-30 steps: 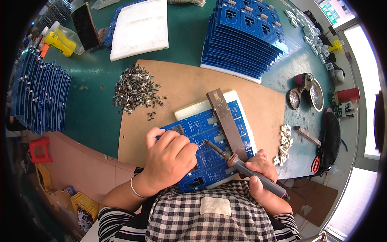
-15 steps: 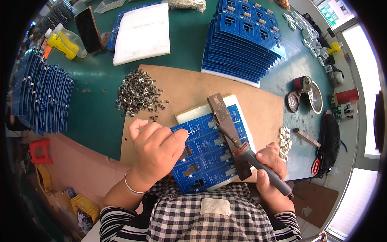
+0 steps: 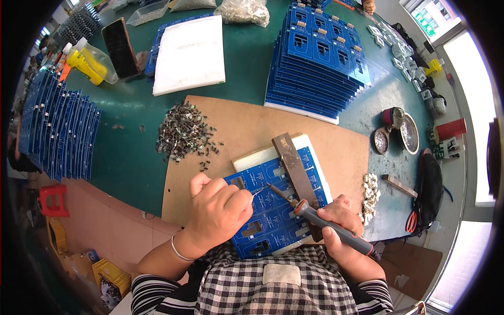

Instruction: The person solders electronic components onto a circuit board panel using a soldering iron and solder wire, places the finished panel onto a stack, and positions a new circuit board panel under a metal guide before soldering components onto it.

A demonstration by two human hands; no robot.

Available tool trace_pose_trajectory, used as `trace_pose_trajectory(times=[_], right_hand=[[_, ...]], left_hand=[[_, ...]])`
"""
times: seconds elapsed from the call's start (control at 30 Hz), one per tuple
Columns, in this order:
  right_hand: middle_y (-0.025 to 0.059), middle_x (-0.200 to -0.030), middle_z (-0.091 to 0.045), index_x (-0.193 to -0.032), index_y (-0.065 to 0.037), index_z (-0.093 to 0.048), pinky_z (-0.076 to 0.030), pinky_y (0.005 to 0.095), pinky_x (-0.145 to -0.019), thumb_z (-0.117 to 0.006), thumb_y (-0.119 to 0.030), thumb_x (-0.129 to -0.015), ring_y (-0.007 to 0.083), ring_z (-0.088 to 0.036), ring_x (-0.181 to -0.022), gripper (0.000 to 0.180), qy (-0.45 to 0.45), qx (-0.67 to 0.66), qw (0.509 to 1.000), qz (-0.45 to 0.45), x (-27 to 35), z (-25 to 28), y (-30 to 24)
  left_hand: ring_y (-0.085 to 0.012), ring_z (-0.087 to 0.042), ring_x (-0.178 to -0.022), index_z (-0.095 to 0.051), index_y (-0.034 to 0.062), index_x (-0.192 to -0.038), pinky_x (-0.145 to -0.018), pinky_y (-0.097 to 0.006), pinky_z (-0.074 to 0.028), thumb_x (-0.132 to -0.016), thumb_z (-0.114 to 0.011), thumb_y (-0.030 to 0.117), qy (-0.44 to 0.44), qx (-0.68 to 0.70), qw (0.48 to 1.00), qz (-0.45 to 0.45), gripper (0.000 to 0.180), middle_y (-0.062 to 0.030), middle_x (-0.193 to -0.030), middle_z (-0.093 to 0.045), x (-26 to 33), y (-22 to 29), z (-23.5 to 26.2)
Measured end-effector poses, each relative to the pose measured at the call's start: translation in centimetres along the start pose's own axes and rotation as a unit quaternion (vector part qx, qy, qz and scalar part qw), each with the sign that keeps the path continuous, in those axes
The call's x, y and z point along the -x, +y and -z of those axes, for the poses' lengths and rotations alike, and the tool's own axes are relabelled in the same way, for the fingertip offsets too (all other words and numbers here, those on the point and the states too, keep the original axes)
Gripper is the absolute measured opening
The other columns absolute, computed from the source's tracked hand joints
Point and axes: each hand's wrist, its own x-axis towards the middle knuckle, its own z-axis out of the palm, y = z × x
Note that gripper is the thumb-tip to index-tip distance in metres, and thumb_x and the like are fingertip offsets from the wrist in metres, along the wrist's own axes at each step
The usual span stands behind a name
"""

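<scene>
My right hand [image 3: 345,214] is closed around the grey and red handle of a soldering iron [image 3: 313,215]. The iron's tip points left, just over a blue panel of circuit boards [image 3: 273,214]. My left hand [image 3: 218,210] pinches a thin silvery wire [image 3: 256,193] whose end reaches the panel close to the iron's tip; the rest of it is hidden in the fingers. A dark brown bar [image 3: 294,165] lies across the panel, which rests tilted on a white foam block [image 3: 255,159].
A heap of small black components with metal legs [image 3: 184,131] lies beyond my left hand. Small white parts [image 3: 370,194] are piled right of the panel. Stacked blue boards [image 3: 315,73] stand at the back, more boards [image 3: 58,131] at left. A metal dish [image 3: 409,134] sits at right.
The soldering iron's tip has come down and left from the bar to the panel. My left hand has shifted slightly right and down, bringing the wire near the tip.
</scene>
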Motion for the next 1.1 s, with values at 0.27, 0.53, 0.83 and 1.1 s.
trace_pose_trajectory(times=[0.27, 0.53, 0.83, 1.1], right_hand=[[0.0094, -0.086, -0.072, -0.101, 0.001, -0.071, -0.042, 0.039, -0.083, -0.072, -0.023, -0.084, 0.0214, -0.068, -0.076, 0.029, -0.02, 0.015, 1.0, 0.015, -0.14, 0.0, 0.16], [0.0088, -0.086, -0.071, -0.102, 0.001, -0.071, -0.041, 0.0397, -0.086, -0.072, -0.022, -0.083, 0.0207, -0.068, -0.077, 0.029, -0.03, 0.014, 0.999, 0.01, -0.22, -0.13, 0.11], [0.0081, -0.086, -0.071, -0.103, 0.0, -0.071, -0.04, 0.0395, -0.085, -0.071, -0.022, -0.084, 0.02, -0.067, -0.077, 0.029, -0.04, 0.018, 0.999, 0.013, -0.58, -0.1, 0.12], [0.0081, -0.087, -0.07, -0.105, 0.0, -0.07, -0.04, 0.0397, -0.084, -0.071, -0.02, -0.083, 0.0208, -0.067, -0.078, 0.03, -0.039, 0.012, 0.999, 0.015, -0.77, -0.21, 0.11]], left_hand=[[-0.0164, -0.049, -0.066, -0.054, 0.0158, -0.076, -0.075, -0.038, -0.033, -0.07, -0.074, 0.009, -0.003, 0.0, 1.0, -0.001, 0.022, 0.0039, -0.064, -0.046, 0.06, -0.04, -0.36], [-0.0162, -0.048, -0.066, -0.053, 0.0155, -0.075, -0.077, -0.037, -0.033, -0.07, -0.074, 0.01, -0.021, -0.003, 1.0, 0.0, 0.022, 0.0038, -0.065, -0.045, -0.01, -0.1, -0.47], [-0.0161, -0.046, -0.065, -0.051, 0.0145, -0.074, -0.078, -0.037, -0.034, -0.072, -0.072, 0.008, -0.027, -0.013, 1.0, -0.009, 0.022, 0.003, -0.064, -0.044, -0.42, -0.3, -0.58], [-0.0168, -0.045, -0.065, -0.052, 0.0136, -0.075, -0.077, -0.038, -0.034, -0.072, -0.071, 0.009, -0.037, -0.016, 0.999, -0.016, 0.02, 0.0026, -0.064, -0.045, -0.79, -0.64, -0.66]])
